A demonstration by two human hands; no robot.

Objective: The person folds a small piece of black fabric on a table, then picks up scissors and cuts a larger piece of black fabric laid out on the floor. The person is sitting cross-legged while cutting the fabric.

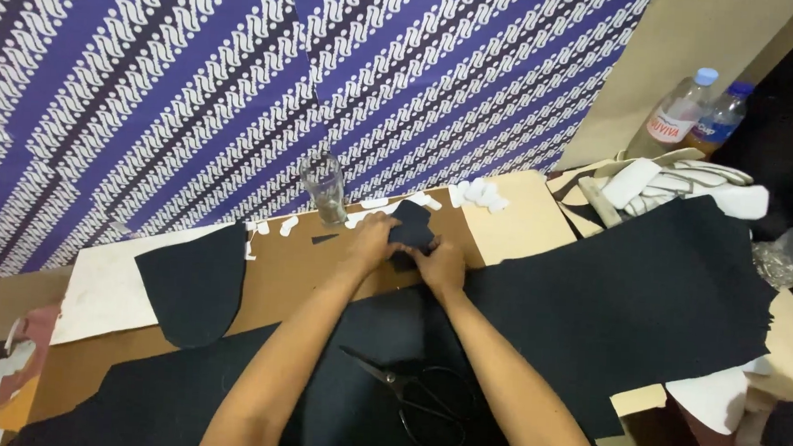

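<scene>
Both my hands meet at the middle of the brown cardboard table top [294,272]. My left hand [370,245] and my right hand [440,264] pinch a small piece of black fabric [412,228] between them, pressing it against the board. A large sheet of black fabric [646,299] spreads from under my forearms to the right. Black scissors [419,401] lie shut on that sheet between my arms.
A clear drinking glass [325,188] stands just beyond my hands, with white scraps [478,194] around it. A rounded black cut piece [196,285] lies at left. White pattern pieces [679,185] and two plastic bottles [692,107] sit at right. A purple patterned cloth [242,70] hangs behind.
</scene>
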